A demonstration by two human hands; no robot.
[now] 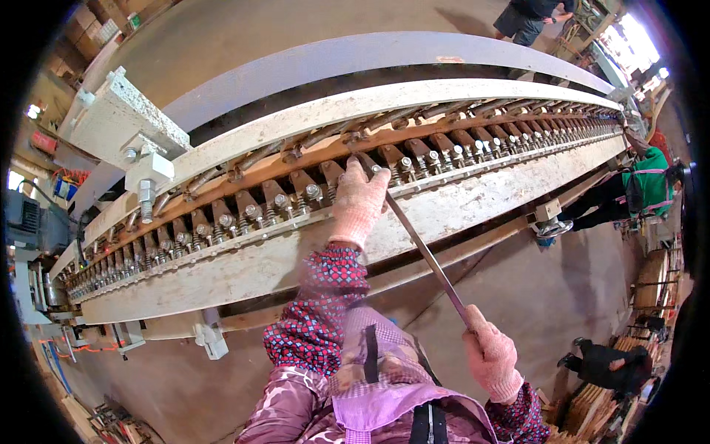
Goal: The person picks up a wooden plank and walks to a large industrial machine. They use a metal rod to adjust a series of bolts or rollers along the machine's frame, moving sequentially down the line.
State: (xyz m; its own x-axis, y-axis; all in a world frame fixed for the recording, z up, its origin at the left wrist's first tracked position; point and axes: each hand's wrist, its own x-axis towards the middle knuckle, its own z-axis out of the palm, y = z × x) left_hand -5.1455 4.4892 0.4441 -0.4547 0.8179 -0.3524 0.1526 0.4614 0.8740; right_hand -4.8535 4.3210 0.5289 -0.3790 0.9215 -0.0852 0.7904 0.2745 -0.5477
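Both my hands wear pale pink knit gloves. In my right hand (492, 355) is the near end of a long, flat metal bar (429, 255), the fingers wrapped round it. The bar slants up and left to a row of brown metal levers (303, 180) with bolts and coil springs. My left hand (359, 203) is closed round the bar near its far end, above the springs; the fingertips are partly hidden. This row sits in a long white machine beam (473, 185) that crosses in front of me.
A white steel block with a large bolt (146, 189) stands up at the left of the beam. Beyond lies a grey rail (384, 53). A person in green (649, 181) is at the beam's right end. Other people stand far right and at the back. Stacked wood (599, 399) lies lower right.
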